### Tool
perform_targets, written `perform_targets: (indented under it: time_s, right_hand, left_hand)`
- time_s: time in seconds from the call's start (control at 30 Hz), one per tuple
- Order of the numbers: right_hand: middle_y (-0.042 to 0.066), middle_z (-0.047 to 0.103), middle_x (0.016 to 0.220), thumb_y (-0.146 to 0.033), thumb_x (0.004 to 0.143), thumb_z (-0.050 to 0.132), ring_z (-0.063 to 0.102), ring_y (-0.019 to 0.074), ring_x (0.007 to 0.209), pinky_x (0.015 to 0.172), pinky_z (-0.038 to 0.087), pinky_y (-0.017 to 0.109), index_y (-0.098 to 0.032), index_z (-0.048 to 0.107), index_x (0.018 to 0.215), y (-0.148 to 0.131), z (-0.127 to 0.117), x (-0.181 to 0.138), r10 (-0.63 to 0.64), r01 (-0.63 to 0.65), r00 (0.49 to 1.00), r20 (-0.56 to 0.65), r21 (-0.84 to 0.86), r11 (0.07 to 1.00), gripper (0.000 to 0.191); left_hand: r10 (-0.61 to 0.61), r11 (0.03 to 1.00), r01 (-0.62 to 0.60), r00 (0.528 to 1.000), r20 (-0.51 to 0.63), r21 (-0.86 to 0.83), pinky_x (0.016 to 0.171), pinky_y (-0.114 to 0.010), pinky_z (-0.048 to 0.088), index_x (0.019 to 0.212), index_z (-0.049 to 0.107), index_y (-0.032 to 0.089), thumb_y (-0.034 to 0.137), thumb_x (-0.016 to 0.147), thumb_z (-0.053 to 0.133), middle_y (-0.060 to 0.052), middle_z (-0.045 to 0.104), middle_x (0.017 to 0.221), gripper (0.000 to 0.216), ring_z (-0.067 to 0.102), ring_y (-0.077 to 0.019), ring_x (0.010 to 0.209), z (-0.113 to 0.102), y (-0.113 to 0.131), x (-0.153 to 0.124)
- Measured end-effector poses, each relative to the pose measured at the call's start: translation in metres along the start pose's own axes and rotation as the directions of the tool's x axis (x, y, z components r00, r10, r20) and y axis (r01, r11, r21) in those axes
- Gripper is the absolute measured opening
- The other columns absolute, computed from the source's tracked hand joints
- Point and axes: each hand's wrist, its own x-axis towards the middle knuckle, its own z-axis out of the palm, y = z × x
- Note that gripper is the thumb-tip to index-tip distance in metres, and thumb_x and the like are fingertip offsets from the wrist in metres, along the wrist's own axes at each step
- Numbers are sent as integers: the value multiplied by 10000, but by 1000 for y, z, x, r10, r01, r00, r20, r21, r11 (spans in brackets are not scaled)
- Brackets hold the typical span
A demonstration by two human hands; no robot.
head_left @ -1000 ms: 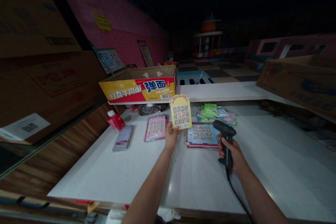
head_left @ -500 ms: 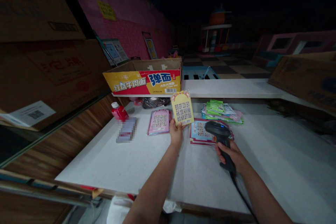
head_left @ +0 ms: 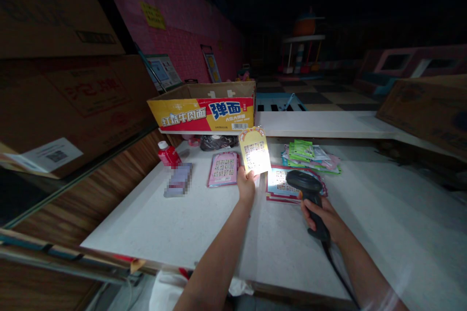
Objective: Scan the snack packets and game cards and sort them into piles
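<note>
Between the thumb and fingers of my left hand [head_left: 246,184] is a yellow card pack [head_left: 252,148], held upright with its printed grid towards me. Bright light falls on the lower right of the pack. My right hand [head_left: 321,216] is wrapped round the handle of a black barcode scanner [head_left: 304,182], whose head points left at the pack. A cable runs down from the handle. Under and behind the scanner lies a stack of blue and dark-red packs [head_left: 279,182], partly hidden. A pink pack [head_left: 223,167] lies left of my left hand.
Green and pastel packets [head_left: 302,150] are piled at the back right of the white table [head_left: 146,228]. A red bottle [head_left: 168,154] and a blurred-out item [head_left: 178,180] stand left. An open noodle carton [head_left: 200,112] sits on the raised shelf [head_left: 321,124]; brown boxes [head_left: 80,107] are stacked at left.
A bright patch of light now shines on the yellow pack and the stack beside it; before, neither was lit. Both hands keep their holds, and the whole view has shifted slightly.
</note>
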Motion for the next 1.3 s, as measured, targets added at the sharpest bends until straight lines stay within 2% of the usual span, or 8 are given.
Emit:
perform_targets:
  time_s: [0.27, 0.47, 0.77, 0.93, 1.03, 1.13, 1.2, 1.3]
  right_hand:
    - [-55, 544, 575, -463, 770, 758, 427, 63, 338, 316, 320, 173, -202, 615, 956, 1, 0, 1, 19, -19, 1000, -6, 6, 1000, 351]
    - [-43, 535, 522, -508, 729, 782, 437, 64, 339, 327, 338, 180, -191, 568, 716, -6, 1, 0, 44, -44, 998, -54, -7, 999, 384]
    - [-42, 563, 561, -481, 680, 831, 442, 70, 344, 311, 338, 178, -190, 650, 927, -4, -2, 1, 32, -13, 987, -159, 120, 993, 422]
    - [-42, 564, 568, -450, 712, 821, 449, 70, 352, 321, 345, 176, -196, 643, 920, 0, -4, 0, 18, 8, 984, -175, 145, 989, 373]
    - [-37, 570, 561, -466, 688, 835, 453, 77, 353, 316, 348, 182, -193, 641, 899, -2, -4, -1, 27, -5, 984, -177, 125, 992, 395]
    - [-34, 575, 555, -478, 657, 851, 454, 80, 351, 315, 355, 188, -192, 645, 897, -5, -1, -2, 41, -22, 984, -172, 113, 993, 426]
    - [-39, 572, 548, -488, 637, 860, 451, 78, 346, 314, 352, 188, -196, 649, 906, -6, -1, -2, 49, -29, 983, -176, 114, 993, 450]
    - [-44, 568, 544, -505, 625, 862, 447, 73, 343, 316, 348, 188, -199, 652, 920, -5, -2, -1, 53, -30, 981, -185, 124, 992, 474]
  left_hand:
    - [47, 975, -49, 999, -15, -218, 798, -388, 605, 1013, 523, 188, 516, 699, 767, -120, 675, 1127, 516, 684, -259, 998, -1, -12, 3]
    - [58, 974, -57, 998, 1, -221, 806, -409, 603, 1005, 526, 190, 593, 679, 761, -129, 673, 1117, 569, 682, -278, 1014, -1, -11, 2]
    - [83, 990, -91, 994, -76, -109, 755, -384, 606, 1001, 531, 186, 560, 739, 694, -109, 667, 1071, 485, 687, -251, 954, -7, -1, -5]
    - [123, 987, -101, 974, -190, 125, 635, -338, 583, 974, 563, 173, 427, 817, 575, -86, 685, 980, 298, 681, -216, 805, -43, 20, -7]
    - [214, 902, -88, 941, -262, 422, 738, -347, 555, 961, 605, 165, 316, 833, 522, -87, 706, 950, 214, 678, -231, 856, -76, 38, -4]
    - [184, 752, 59, 938, -295, 656, 785, -350, 518, 1013, 638, 151, 255, 831, 520, -116, 722, 972, 240, 679, -263, 908, -103, 53, 0]
    - [123, 638, 149, 949, -291, 756, 785, -352, 500, 1069, 648, 135, 243, 841, 521, -140, 723, 996, 282, 676, -278, 921, -113, 59, 2]
    - [131, 442, 170, 959, -251, 881, 853, -383, 473, 1119, 663, 119, 276, 877, 514, -164, 709, 1029, 324, 649, -298, 977, -117, 64, 1]
